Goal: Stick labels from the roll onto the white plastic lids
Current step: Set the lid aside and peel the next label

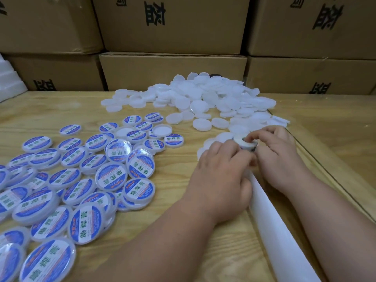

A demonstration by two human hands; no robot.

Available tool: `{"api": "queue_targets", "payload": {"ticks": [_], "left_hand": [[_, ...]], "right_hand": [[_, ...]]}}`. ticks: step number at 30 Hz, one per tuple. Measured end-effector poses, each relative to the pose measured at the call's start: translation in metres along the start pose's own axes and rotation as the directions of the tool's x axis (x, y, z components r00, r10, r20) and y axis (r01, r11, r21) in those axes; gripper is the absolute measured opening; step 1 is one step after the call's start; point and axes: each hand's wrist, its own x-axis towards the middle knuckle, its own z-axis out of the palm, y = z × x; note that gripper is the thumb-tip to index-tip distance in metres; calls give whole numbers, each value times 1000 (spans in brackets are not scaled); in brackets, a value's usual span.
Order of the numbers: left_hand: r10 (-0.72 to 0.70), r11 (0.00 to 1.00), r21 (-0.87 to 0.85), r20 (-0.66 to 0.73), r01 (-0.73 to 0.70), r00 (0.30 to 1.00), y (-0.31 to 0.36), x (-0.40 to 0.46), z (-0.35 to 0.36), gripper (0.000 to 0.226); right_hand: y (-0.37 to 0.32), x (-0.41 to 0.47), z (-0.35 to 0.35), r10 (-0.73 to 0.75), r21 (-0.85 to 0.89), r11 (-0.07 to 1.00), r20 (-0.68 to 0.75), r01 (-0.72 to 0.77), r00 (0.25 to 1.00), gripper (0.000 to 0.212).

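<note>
Both hands meet over the near right part of the wooden table [173, 171]. The left hand [221, 171] lies knuckles-up with its fingers curled forward, their tips reaching the label roll [248, 147] and partly hiding it; whether they pinch the roll itself or a label on it cannot be told. The right hand [278, 153] curls from the other side, thumb and forefinger pinching at the top of the same small roll, which shows a white face and a dark printed edge. Motion blur softens the spot where the fingertips meet.

From under the hands a long white strip of backing paper [276, 231] runs toward the viewer, between the two forearms, and off the bottom edge.

Plain white plastic lids [205, 98] lie heaped at the far middle of the table, the heap spreading down to just beside the hands; a few lids sit partly under the fingers. Labelled lids [114, 176], each with a blue and white round sticker bearing green characters, are scattered and overlapping across the left side, well apart from the hands. Two of that group lie upside down, showing their hollow insides.

Stacked cardboard boxes [173, 25] with black printed characters wall the far edge of the table.
</note>
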Motion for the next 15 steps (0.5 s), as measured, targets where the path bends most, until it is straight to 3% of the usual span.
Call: {"api": "queue_targets", "payload": {"ticks": [4, 9, 15], "left_hand": [[85, 995, -54, 90, -80, 992, 5, -3, -5, 14], [221, 967, -148, 101, -205, 970, 22, -22, -10, 11], [363, 914, -258, 170, -314, 916, 32, -27, -21, 14]], "right_hand": [[2, 5, -10, -8, -154, 988, -56, 0, 998, 38], [1, 5, -16, 13, -375, 926, -86, -45, 996, 49], [4, 4, -20, 82, -404, 905, -137, -131, 987, 48]]}}
